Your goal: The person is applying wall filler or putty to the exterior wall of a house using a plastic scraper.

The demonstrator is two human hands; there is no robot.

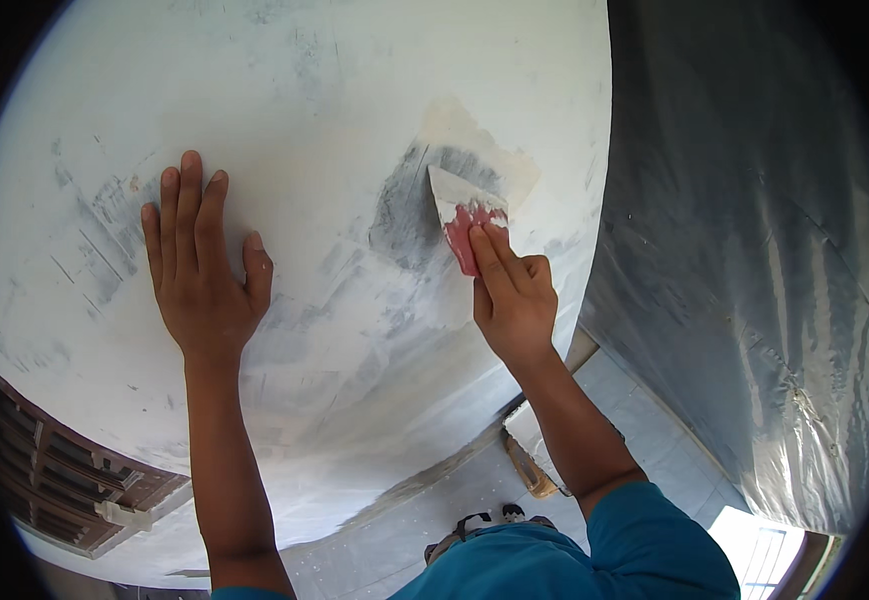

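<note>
My right hand (518,300) grips a putty knife with a red handle (463,240), its pale, smeared blade pressed to the wall. The blade's edge meets a dark grey scraped patch (402,212) on the white wall (315,70). Around the upper right of that patch lies a beige area of putty (515,172). To the left, my left hand (203,265) rests flat against the wall with fingers spread, holding nothing. Grey scuffs (105,240) mark the surface beside it.
Dark plastic sheeting (735,230) hangs at the right. A brown wooden lattice frame (65,475) is set in the wall at lower left. Below, a tiled floor (655,410) has a wooden-edged board (530,465) on it. A bright window (755,550) shows at lower right.
</note>
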